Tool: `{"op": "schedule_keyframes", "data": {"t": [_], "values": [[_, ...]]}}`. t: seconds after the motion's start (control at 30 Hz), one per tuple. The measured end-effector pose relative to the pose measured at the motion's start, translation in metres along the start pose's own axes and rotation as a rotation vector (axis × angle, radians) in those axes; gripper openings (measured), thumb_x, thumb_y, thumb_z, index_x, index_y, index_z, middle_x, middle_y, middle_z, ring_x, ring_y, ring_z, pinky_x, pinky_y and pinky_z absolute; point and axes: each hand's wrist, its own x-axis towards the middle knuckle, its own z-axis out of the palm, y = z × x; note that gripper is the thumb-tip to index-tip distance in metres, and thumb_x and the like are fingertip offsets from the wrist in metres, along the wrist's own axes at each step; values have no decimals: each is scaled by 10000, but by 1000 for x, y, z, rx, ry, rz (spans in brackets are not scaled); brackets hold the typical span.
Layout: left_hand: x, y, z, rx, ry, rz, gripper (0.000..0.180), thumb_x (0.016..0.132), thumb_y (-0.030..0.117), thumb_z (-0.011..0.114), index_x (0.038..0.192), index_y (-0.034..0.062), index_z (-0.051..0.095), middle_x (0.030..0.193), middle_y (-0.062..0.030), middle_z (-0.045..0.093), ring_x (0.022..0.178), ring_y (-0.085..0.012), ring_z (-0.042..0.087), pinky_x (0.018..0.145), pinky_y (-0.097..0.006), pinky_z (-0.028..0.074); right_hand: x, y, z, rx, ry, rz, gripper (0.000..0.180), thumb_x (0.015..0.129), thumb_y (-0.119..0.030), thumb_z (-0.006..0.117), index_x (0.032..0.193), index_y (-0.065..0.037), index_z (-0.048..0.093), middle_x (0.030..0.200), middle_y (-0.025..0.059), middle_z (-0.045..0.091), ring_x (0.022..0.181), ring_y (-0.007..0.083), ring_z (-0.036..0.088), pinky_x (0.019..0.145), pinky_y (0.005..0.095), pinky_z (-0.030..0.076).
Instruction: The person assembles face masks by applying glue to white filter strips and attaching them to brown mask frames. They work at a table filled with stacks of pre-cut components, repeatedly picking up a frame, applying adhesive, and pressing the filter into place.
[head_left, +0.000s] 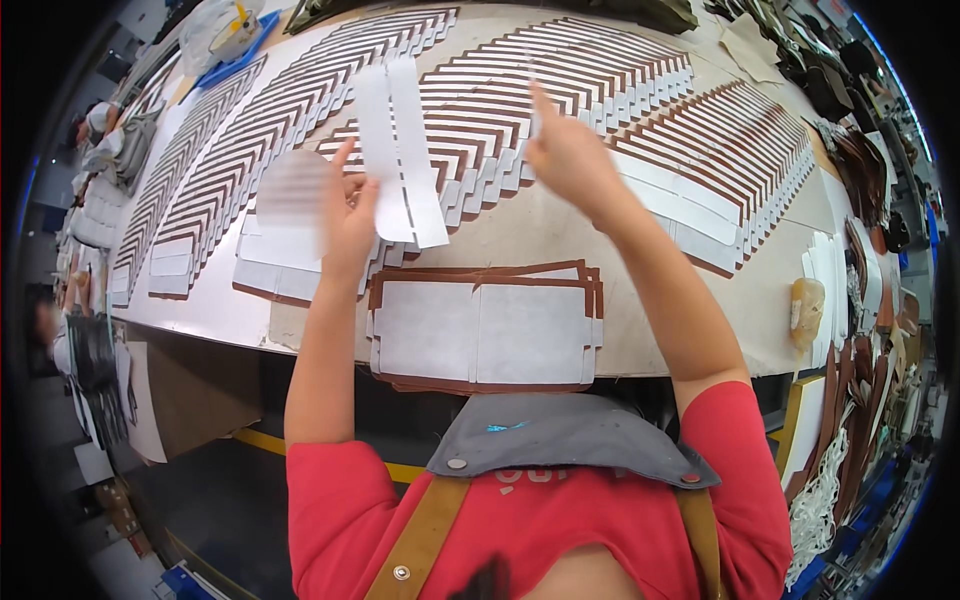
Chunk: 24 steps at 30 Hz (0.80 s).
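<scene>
My left hand [347,218] is raised above the table and grips a long white strip piece [400,150] with small slots down its middle. My right hand [568,150] is lifted further right, fingers closed around a thin, pale, nearly see-through strip [530,75] that points up from it. Below both hands, a stack of white panels with brown edges [485,328] lies at the near table edge.
Rows of overlapping white and brown pieces [560,90] fan across the worktable [250,315]. A yellowish lump [806,305] sits at the right edge. Dark leather parts [865,170] pile up on the right. Another person [100,125] is at far left.
</scene>
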Motion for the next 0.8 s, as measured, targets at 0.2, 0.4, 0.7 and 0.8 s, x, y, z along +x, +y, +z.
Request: {"op": "schedule_keyframes", "data": {"t": [0.2, 0.4, 0.7, 0.8], "values": [[-1, -20, -3, 303, -15, -18, 492, 866, 20, 536, 1337, 110, 428, 759, -26, 567, 672, -71, 540, 632, -230, 447, 3, -37, 58, -35, -283, -101, 564, 794, -52, 456, 1335, 61, 344, 832, 203, 633, 726, 346, 618, 664, 437, 495], [4, -23, -5, 431, -5, -21, 434, 861, 65, 554, 1287, 104, 481, 736, -44, 570, 640, -110, 545, 614, -260, 446, 5, -50, 67, 118, -268, -144, 544, 865, -198, 539, 1325, 33, 364, 814, 192, 630, 774, 333, 619, 682, 437, 489], [14, -67, -45, 513, -24, 68, 363, 875, 73, 559, 1236, 59, 522, 800, -29, 544, 641, -86, 497, 567, -246, 428, -55, 132, -98, -65, 189, 219, 269, 865, -279, 551, 1046, -98, 634, 912, 144, 657, 881, 305, 626, 771, 416, 491], [12, -47, -34, 616, -38, 1, 333, 883, 113, 561, 1207, 38, 535, 879, -45, 545, 667, -110, 489, 599, -251, 432, -122, 245, -200, -439, 404, 558, 283, 825, -237, 544, 1035, -76, 643, 1013, 161, 645, 944, 338, 608, 808, 436, 477]]}}
